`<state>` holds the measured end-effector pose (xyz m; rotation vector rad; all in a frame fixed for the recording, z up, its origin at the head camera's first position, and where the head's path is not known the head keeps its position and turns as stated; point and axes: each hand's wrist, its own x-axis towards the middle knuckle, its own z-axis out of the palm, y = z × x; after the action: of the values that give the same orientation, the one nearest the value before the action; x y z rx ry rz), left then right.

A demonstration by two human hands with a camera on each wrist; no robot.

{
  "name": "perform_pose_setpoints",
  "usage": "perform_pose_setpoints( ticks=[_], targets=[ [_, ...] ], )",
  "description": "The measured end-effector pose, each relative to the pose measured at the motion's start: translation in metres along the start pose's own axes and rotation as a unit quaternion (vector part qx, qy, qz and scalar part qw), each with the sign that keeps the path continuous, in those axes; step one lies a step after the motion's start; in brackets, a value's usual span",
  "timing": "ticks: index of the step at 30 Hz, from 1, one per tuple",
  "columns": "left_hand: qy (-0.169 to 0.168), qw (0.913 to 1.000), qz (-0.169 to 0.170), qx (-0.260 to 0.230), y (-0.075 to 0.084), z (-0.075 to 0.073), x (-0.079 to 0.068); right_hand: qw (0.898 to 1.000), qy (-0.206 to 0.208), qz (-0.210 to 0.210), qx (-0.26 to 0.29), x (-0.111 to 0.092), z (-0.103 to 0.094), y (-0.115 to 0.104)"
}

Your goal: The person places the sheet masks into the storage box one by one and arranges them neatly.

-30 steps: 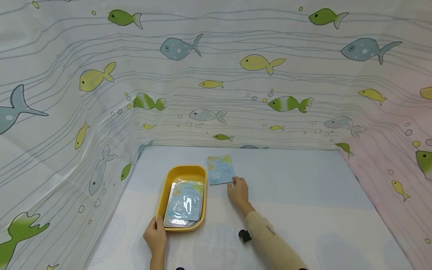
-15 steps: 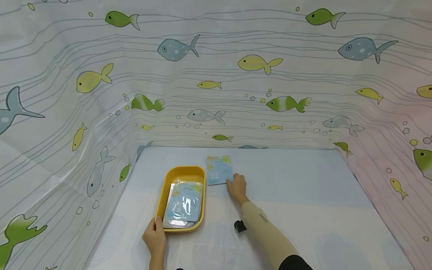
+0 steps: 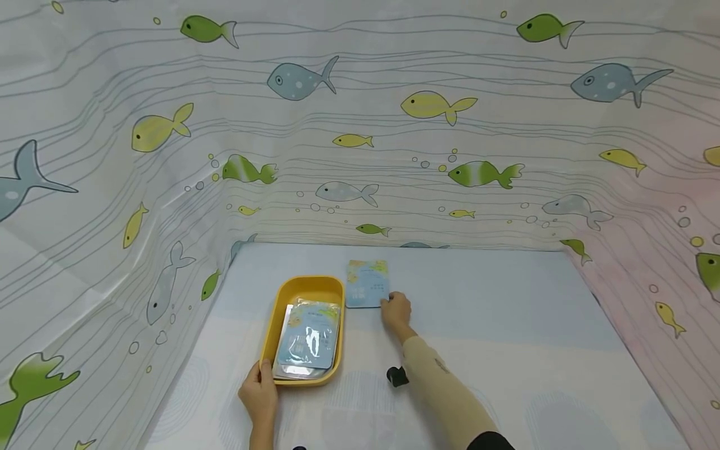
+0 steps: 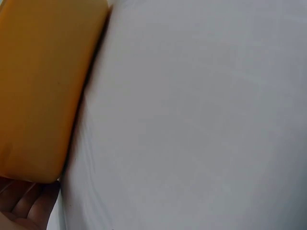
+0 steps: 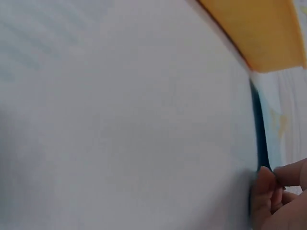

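Note:
In the head view, a flat light-blue sachet (image 3: pixel 367 284) with a yellowish printed top lies at the back of the table. My right hand (image 3: pixel 397 311) pinches its near right corner. The right wrist view shows thumb and fingers meeting on the sachet's edge (image 5: pixel 274 139), which is slightly raised off the cloth. Left of it stands a yellow plastic tray (image 3: pixel 309 287) holding several stacked sachets (image 3: pixel 308 337), blue on top and silvery below. At the tray's near left corner my left hand (image 3: pixel 260 395) grips the rim, thumb on top; its fingers (image 4: pixel 34 203) touch the outer wall.
A pale cloth covers the table (image 3: pixel 495 312). Fish-patterned sheeting (image 3: pixel 394 175) rises at the back and both sides. A small black object (image 3: pixel 397 376) shows beside my right sleeve. The tray's right wall stands close to the loose sachet.
My right fingers have closed on the loose sachet's corner, and the sachet has turned slightly to lie straighter. The left hand and the tray have stayed in place.

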<state>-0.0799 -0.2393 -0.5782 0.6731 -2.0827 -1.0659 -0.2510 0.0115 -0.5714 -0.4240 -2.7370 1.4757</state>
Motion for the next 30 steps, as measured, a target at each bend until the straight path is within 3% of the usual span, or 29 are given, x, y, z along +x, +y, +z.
perform_pose_setpoints(
  ticks=[4,9,18,23,26,27,30],
  targets=[
    [0.001,1.0000,-0.002,0.002,0.000,0.000,0.000,0.992,-0.036,0.056,0.103,-0.001,-0.007,0.000],
    [-0.001,1.0000,-0.004,0.004,0.002,0.000,-0.001,0.964,-0.064,0.123,0.228,-0.004,-0.014,0.006],
    [-0.005,0.9999,-0.013,0.006,0.005,-0.001,-0.001,0.922,-0.094,0.134,0.352,-0.018,-0.021,0.014],
    [-0.008,0.9998,-0.015,0.003,0.005,-0.002,-0.002,0.913,-0.093,0.137,0.372,-0.025,-0.029,0.016],
    [-0.008,0.9999,-0.013,0.002,0.004,-0.001,-0.001,0.909,-0.084,0.124,0.389,-0.028,-0.034,0.017],
    [-0.008,0.9999,-0.012,0.003,0.003,-0.001,-0.001,0.903,-0.086,0.107,0.407,-0.029,-0.036,0.019],
    [-0.009,0.9999,-0.011,0.003,0.003,-0.001,-0.001,0.902,-0.082,0.096,0.413,-0.032,-0.040,0.021]
  ],
)
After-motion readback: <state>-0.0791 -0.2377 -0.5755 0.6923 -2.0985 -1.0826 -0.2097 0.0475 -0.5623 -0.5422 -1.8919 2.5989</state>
